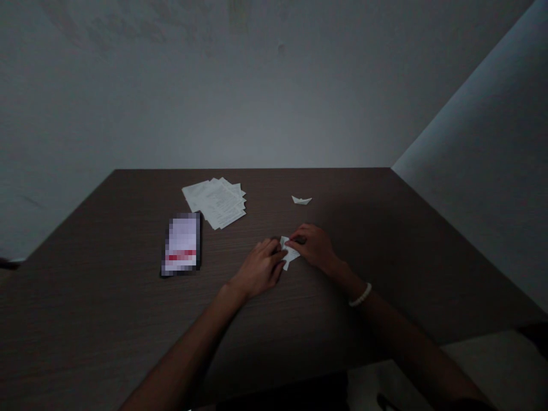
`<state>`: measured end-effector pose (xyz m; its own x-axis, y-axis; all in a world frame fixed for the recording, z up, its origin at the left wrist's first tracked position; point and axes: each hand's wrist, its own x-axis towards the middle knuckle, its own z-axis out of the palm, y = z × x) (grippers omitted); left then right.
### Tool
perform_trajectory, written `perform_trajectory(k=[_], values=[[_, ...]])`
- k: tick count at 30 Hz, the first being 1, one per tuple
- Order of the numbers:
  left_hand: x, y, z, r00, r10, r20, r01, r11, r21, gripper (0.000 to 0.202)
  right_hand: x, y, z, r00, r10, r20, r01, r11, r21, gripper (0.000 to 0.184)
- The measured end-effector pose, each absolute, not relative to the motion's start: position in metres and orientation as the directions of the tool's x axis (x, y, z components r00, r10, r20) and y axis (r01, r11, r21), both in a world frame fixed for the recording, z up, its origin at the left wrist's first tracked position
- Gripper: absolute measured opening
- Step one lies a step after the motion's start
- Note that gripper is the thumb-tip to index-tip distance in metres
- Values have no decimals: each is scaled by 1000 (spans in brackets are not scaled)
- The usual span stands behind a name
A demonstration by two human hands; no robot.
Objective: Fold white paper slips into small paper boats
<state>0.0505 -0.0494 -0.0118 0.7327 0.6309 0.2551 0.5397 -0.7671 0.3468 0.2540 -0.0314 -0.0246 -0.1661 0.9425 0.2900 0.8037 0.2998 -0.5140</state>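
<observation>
My right hand point(315, 245), nearly closed, is pinching a small white paper point(291, 255) on the table point(128, 319), while my half-curled left hand point(259, 268) is covering its left edge; whether that one grips, I cannot tell. Uneven pulling could be tearing or skewing it. The device point(182, 242) and loose sheets point(216, 202) are bounding the left, a boat-shaped paper point(302, 201) is lying beyond, and open room is extending rightward.
</observation>
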Motion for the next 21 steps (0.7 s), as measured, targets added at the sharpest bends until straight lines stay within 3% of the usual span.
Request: perform_trajectory(k=[21], values=[[39, -48, -3, 803, 526, 281, 380, -814, 439, 21, 253, -30, -23, -160, 950, 270, 811, 282, -512, 12]])
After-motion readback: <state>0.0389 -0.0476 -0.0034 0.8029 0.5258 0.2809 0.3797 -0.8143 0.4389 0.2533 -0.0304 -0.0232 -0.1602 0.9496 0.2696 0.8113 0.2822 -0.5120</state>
